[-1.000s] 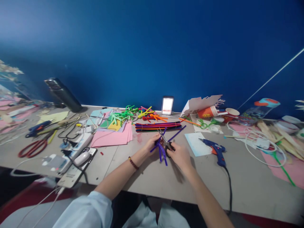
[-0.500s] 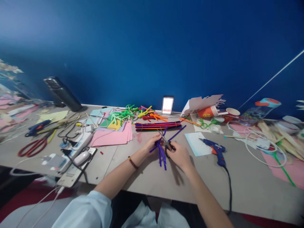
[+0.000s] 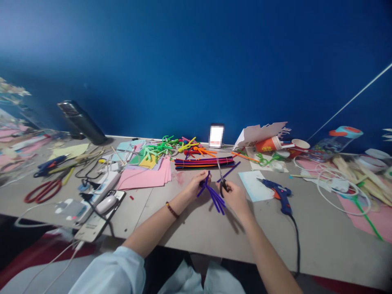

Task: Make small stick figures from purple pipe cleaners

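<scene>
Several purple pipe cleaners, joined in a bunch, are pinched at their upper end by my left hand; their loose ends fan down to the right. My right hand is closed round the black handles of a pair of scissors. The scissors' blades point up and away, apart from the bunch. Just beyond both hands lies a bundle of straight pipe cleaners in purple, red, orange and black. A single purple pipe cleaner slants across the table behind the scissors.
At right lie a blue glue gun and a pale blue sheet. Left are pink paper, a power strip, a phone and red-handled scissors. Green pipe-cleaner pieces and a lit screen stand behind.
The scissors have moved right, away from the purple bunch, and now point more steeply upward. The bunch's loose ends have swung to the right. My left hand has barely moved.
</scene>
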`<state>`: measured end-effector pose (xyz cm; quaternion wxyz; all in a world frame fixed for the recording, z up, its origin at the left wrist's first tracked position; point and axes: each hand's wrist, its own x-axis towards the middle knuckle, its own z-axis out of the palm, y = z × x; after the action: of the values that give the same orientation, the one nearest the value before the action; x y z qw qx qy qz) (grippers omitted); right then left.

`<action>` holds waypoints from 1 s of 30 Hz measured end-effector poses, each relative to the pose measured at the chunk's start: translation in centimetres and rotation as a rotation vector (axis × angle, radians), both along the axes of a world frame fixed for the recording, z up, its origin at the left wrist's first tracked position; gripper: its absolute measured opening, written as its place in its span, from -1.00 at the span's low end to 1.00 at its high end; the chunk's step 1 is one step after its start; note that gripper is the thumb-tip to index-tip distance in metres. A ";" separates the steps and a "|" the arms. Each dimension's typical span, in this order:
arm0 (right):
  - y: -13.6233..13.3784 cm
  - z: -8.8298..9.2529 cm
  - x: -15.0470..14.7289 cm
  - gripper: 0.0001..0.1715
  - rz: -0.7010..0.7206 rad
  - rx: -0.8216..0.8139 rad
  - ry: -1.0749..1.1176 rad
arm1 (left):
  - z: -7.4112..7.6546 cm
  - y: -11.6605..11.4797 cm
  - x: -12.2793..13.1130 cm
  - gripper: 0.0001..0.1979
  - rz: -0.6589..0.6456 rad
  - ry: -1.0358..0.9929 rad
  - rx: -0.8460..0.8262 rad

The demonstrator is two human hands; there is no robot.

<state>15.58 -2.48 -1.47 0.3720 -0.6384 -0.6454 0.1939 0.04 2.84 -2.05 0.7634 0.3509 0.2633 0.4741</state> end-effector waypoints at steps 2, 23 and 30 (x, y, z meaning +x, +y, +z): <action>0.4 -0.1 0.7 -0.54 -0.049 -0.037 -0.009 | -0.1 0.1 -0.2 -0.76 0.043 0.040 -0.001; 0.2 -1.2 1.2 -0.87 0.218 -0.112 -0.204 | 0.8 1.1 -1.4 -0.76 0.135 0.072 -0.015; 1.2 -2.3 1.4 -0.79 0.247 -0.183 -0.068 | 1.0 1.1 -1.4 -0.74 0.171 0.118 0.074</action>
<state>16.94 -1.25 -3.78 0.2635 -0.5917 -0.7107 0.2746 -1.35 3.90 -1.03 0.6898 0.3825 0.3191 0.5253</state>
